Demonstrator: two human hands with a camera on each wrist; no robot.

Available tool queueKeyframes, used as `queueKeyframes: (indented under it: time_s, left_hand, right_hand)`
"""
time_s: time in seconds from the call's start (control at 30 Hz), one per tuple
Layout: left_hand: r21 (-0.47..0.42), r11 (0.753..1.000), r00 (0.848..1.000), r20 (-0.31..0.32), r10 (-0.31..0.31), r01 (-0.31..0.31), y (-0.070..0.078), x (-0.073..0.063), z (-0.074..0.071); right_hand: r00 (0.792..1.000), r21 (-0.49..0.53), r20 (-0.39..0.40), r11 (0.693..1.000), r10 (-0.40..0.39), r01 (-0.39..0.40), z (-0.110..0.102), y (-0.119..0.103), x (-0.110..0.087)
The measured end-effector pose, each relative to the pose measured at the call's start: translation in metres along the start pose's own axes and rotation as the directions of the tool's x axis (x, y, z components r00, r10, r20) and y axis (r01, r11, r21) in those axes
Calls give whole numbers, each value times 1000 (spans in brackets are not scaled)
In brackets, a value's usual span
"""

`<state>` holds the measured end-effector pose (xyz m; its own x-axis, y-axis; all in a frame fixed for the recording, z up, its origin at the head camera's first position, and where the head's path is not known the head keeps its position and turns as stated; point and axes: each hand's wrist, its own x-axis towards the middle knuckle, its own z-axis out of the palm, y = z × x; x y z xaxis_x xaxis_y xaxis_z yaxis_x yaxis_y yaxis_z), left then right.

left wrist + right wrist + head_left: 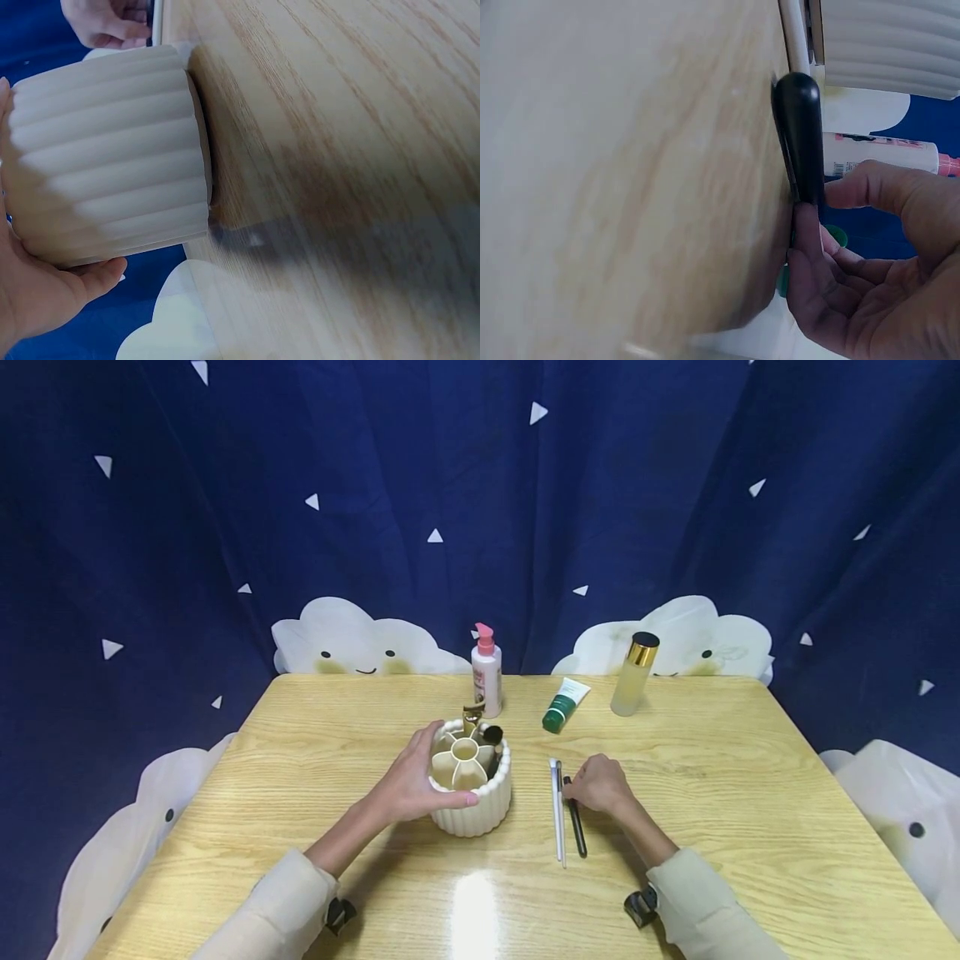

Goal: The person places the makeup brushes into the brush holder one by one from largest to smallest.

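Observation:
A cream ribbed makeup organizer (472, 814) with several compartments stands on the table, and my left hand (416, 777) grips its left side, thumb in front. Inside it are a gold eyelash curler (472, 720) and a brush with dark bristles (492, 735). To the right, my right hand (600, 783) pinches one end of a black stick (577, 835) lying on the table. The right wrist view shows the rounded other end of the black stick (801, 120) and the thumb at its side. Two slim makeup brushes (557, 814) lie just left of the stick.
Behind the organizer stands a pink-topped pump bottle (487, 677). A green and white tube (566, 703) lies farther right, beside an upright bottle with a gold and black cap (634, 675). A dark blue curtain (480, 485) hangs behind the wooden table (337, 727).

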<state>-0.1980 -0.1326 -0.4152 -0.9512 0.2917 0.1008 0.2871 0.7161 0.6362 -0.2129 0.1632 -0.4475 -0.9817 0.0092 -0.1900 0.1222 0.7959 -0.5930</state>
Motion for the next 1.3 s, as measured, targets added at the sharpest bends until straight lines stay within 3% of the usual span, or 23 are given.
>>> queueKeyframes:
  time_s: [0.37, 0.9, 1.07, 1.3]
  left_hand:
    - [7, 1000, 1000, -1, -3, 3, -2, 0, 0]
    - [-3, 1000, 1000, 2, -12, 12, -3, 0, 1]
    - [-1, 1000, 1000, 1, -14, 14, -3, 0, 1]
    - [5, 1000, 1000, 2, -17, 17, -3, -1, 1]
  right_hand:
    - [1000, 78, -1, 997, 2, -2, -14, -8, -3]
    - [980, 280, -172, 948, -104, 150, -27, -36, -10]
    - [969, 375, -207, 904, -132, 203, -27, -43, -11]
    - [944, 520, -264, 795, -198, 312, -28, -58, -18]
